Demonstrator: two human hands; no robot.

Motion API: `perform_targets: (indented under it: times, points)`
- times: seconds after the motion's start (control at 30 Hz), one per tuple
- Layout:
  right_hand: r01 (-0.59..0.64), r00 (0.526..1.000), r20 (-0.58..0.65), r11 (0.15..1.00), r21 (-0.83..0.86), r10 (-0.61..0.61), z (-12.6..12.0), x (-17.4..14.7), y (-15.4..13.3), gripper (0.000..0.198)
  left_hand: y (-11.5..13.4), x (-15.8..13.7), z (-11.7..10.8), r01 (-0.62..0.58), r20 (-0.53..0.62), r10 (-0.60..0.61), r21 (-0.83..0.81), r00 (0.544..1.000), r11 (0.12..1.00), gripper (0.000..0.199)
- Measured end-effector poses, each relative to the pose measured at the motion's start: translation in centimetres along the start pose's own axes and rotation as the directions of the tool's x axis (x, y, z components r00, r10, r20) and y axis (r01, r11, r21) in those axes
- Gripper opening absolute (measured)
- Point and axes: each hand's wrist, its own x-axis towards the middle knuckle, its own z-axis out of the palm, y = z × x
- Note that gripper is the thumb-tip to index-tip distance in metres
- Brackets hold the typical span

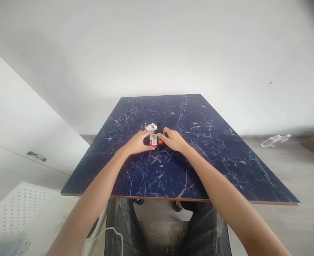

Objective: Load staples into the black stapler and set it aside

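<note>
While the left hand point(141, 142) clamps a red-and-white box point(153, 140), the right hand point(174, 139) touches a black object point(159, 128); whether it grips, I cannot tell.

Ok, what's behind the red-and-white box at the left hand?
A white box lies just beyond the red-and-white box. The left hand partly covers the space between them, so I can't tell whether they touch.

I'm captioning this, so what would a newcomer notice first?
The dark blue tabletop dominates the middle. Near its centre, the left hand spans a red-and-white box, while the right hand touches a black item with an orange patch. Something clear lies on the floor, far right.
</note>
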Motion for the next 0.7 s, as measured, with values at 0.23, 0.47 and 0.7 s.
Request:
perform_targets:
  times: [0.23,0.47,0.7]
  points:
    - [0.002,1.0,-0.004,1.0,-0.009,-0.002,0.1,0.1,0.1,0.036,-0.4,0.1,0.3,-0.055,-0.09,0.047,-0.086,0.995,0.995,0.069]
    - [-0.001,1.0,0.0,1.0,-0.016,0.001,-0.1,0.0,-0.2,0.036,-1.8,1.2,1.0,0.11,-0.225,-0.126,-0.082,0.966,0.991,0.058]
    - [0.001,1.0,0.009,1.0,-0.006,-0.001,0.0,0.1,0.0,0.036,-1.8,1.3,1.3,0.08,-0.18,-0.092,-0.071,0.979,0.994,0.06]
